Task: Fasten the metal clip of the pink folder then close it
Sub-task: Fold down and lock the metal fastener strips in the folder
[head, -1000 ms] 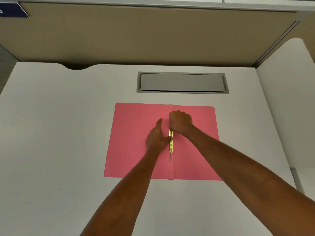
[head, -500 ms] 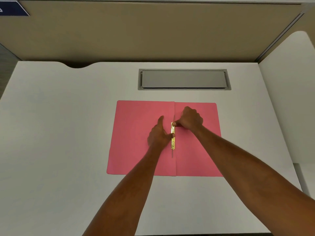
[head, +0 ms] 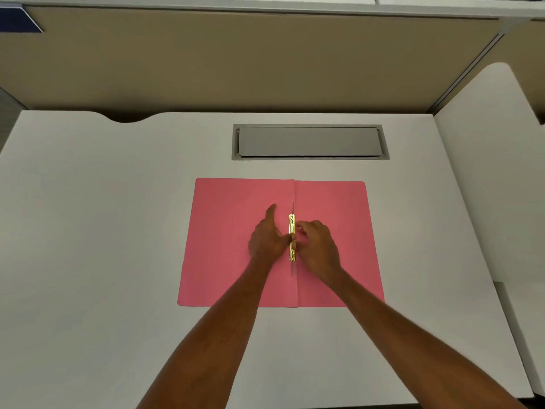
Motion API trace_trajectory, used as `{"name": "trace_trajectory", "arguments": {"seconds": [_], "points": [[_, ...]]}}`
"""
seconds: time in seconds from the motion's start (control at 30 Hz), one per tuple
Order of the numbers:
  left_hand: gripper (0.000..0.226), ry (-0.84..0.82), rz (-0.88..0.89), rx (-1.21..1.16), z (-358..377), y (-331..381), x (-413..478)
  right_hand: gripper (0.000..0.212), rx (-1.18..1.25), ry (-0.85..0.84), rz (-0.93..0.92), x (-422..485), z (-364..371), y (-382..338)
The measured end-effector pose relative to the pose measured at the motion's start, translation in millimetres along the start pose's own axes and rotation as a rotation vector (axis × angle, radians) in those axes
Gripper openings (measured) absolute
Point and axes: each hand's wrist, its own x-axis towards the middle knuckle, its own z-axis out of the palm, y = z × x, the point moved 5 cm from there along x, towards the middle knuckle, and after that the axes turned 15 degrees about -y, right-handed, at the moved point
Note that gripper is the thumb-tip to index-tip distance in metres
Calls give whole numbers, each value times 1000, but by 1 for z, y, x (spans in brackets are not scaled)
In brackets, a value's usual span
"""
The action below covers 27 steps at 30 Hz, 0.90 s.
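Pink card folder (head: 236, 246) lying open and flat in the middle of the white desk (head: 88, 231), thin gold metal clip (head: 292, 222) running along its spine crease. Left hand (head: 267, 242) pressing down just left of the clip, forefinger stretched out, thumb touching the strip. Right hand (head: 317, 246) curled at the clip's right edge, fingertips pinching at it; exact grip hidden. Light, floppy card, likely to slide or buckle; small springy metal, best worked at the strip's ends, cover later lifted by its outer edge.
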Motion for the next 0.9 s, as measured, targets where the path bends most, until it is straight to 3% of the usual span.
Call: {"name": "trace_trajectory", "arguments": {"seconds": [0.27,0.83,0.9], "points": [[97,5,13,10,-1,4,-3,101,-194,-123,8,-3,13,-10],[100,-20,7,20,-1,5,-1,98,-230,-181,31,8,4,-14],[99,-20,15,23,-1,5,-2,87,-229,-155,14,-3,12,-12]]}}
